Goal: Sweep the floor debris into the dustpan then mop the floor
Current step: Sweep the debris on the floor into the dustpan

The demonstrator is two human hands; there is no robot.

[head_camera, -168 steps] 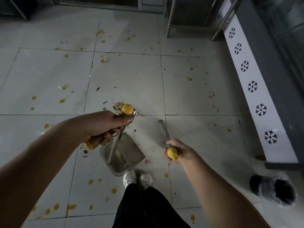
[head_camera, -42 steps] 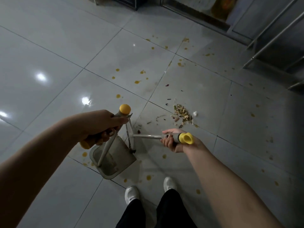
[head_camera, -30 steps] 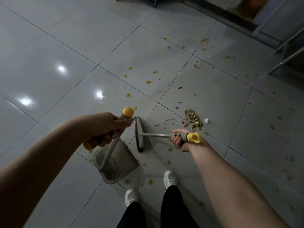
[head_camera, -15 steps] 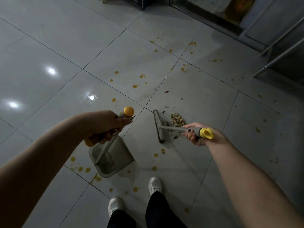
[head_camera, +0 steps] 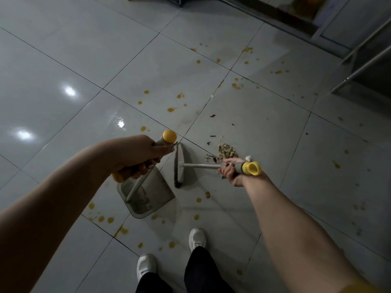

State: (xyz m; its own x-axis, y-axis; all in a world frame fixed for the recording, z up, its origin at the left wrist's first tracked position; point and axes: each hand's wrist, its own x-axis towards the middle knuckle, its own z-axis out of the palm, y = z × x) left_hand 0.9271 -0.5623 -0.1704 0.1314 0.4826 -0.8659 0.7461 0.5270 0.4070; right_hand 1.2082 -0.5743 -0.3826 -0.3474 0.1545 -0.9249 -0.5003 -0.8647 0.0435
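My left hand (head_camera: 135,156) grips the yellow-capped grey handle of a metal dustpan (head_camera: 148,192), whose pan rests on the tiled floor just in front of my feet. My right hand (head_camera: 230,171) grips the yellow-ended handle of a short broom (head_camera: 178,166); its brush head stands between the dustpan's open edge and a small pile of debris (head_camera: 225,151). The pile lies on the floor just beyond my right hand, with a few loose scraps scattered farther out. Some dirt shows inside the pan.
Yellow-orange splatters (head_camera: 171,109) dot the white floor tiles all around. Metal furniture legs (head_camera: 359,68) and a dark cabinet base run along the top right. My white shoes (head_camera: 196,238) stand below the dustpan.
The broom head has swung left from beside the debris pile to a spot next to the dustpan's open edge. My left hand and the dustpan have stayed in place.
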